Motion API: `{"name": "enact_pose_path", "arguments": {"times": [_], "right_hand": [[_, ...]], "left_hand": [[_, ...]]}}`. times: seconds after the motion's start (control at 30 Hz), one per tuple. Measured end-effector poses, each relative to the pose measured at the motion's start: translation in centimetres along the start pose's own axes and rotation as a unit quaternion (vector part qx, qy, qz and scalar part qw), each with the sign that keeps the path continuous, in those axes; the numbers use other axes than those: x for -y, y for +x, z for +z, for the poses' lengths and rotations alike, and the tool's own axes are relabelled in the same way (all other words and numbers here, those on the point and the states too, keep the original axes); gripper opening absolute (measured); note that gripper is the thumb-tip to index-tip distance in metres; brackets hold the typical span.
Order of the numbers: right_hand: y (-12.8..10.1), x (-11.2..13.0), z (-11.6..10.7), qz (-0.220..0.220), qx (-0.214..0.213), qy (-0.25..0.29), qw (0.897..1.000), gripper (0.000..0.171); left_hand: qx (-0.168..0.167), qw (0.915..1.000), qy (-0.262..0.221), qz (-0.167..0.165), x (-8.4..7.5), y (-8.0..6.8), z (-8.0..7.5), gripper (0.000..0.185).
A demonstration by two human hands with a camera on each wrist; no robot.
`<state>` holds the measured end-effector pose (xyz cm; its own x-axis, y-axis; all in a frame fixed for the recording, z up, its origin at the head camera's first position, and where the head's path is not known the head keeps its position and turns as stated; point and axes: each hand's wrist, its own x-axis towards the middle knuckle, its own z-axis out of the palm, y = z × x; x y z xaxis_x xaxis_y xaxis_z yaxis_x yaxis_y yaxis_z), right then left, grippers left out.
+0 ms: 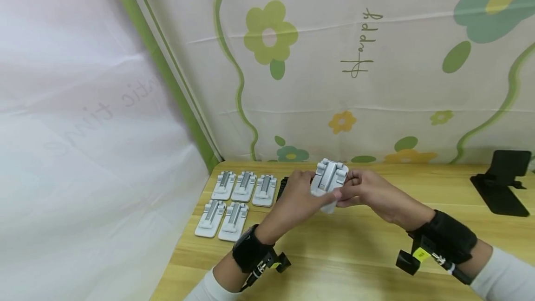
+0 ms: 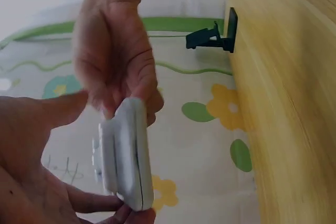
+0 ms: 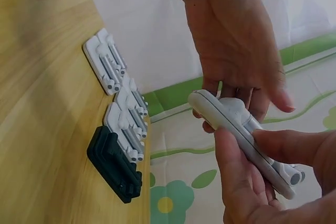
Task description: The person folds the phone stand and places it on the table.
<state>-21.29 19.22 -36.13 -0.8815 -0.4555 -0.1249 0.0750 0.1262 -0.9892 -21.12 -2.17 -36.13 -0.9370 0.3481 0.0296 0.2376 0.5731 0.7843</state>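
Note:
Both hands hold one white plastic clip piece (image 1: 328,181) up above the wooden table (image 1: 355,245), near its far edge. My left hand (image 1: 298,196) supports it from the left and below, fingers curled behind it. My right hand (image 1: 365,192) pinches its right side. In the left wrist view the white piece (image 2: 128,156) stands edge-on between my left palm (image 2: 31,182) and the right hand's fingers (image 2: 113,72). The right wrist view shows the piece (image 3: 244,142) tilted, with my right thumb (image 3: 233,161) on its flat back and my left hand (image 3: 233,35) behind it.
Several matching white pieces (image 1: 234,199) lie in two rows at the table's left end. A black piece (image 1: 283,186) lies beside them, half hidden by my left hand. A black phone stand (image 1: 503,182) stands at the far right. A flowered cloth (image 1: 355,59) hangs behind.

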Motion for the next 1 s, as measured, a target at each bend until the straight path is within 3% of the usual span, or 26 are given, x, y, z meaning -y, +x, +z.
{"name": "enact_pose_path", "arguments": {"times": [0.13, 0.3, 0.43, 0.5, 0.57, 0.73, 0.8, 0.93, 0.97, 1.0], "right_hand": [[0.0, 0.1, 0.2, -0.007, 0.000, -0.002, 1.000, 0.039], [0.1, 0.1, -0.1, -0.009, 0.003, -0.018, 1.000, 0.039], [-0.1, -0.6, -2.2, -0.018, -0.041, -0.116, 0.992, 0.042], [-0.3, -1.3, -4.5, -0.030, -0.094, -0.207, 0.973, 0.043], [-0.7, -2.2, -7.4, -0.031, -0.148, -0.286, 0.946, 0.046], [-2.4, -4.7, -15.9, -0.058, -0.244, -0.442, 0.861, 0.041], [-3.1, -5.4, -18.8, -0.079, -0.282, -0.523, 0.800, 0.033], [-4.6, -6.3, -23.4, -0.091, -0.333, -0.664, 0.664, 0.033], [-4.9, -6.6, -24.4, -0.092, -0.345, -0.685, 0.635, 0.033], [-5.3, -7.2, -25.8, -0.098, -0.351, -0.695, 0.620, 0.035]], "left_hand": [[-0.035, 0.9960, 0.078, 0.025, -0.5, -0.6, 0.5, 0.069], [-0.053, 0.9958, 0.067, 0.032, 0.1, -0.6, 0.4, 0.060], [-0.055, 0.9975, 0.042, 0.009, 2.3, -0.6, 0.1, 0.056], [-0.059, 0.9975, 0.037, -0.012, 4.0, -0.8, -0.2, 0.056], [-0.064, 0.9965, 0.042, -0.034, 5.9, -1.1, -0.5, 0.057], [-0.079, 0.9891, 0.094, -0.082, 10.6, -2.2, -1.4, 0.052], [-0.080, 0.9866, 0.112, -0.087, 12.2, -2.6, -1.7, 0.044], [-0.082, 0.9848, 0.123, -0.092, 14.7, -3.2, -2.3, 0.035], [-0.083, 0.9844, 0.123, -0.095, 15.1, -3.4, -2.4, 0.034], [-0.083, 0.9834, 0.123, -0.105, 15.5, -3.5, -2.4, 0.035]]}}
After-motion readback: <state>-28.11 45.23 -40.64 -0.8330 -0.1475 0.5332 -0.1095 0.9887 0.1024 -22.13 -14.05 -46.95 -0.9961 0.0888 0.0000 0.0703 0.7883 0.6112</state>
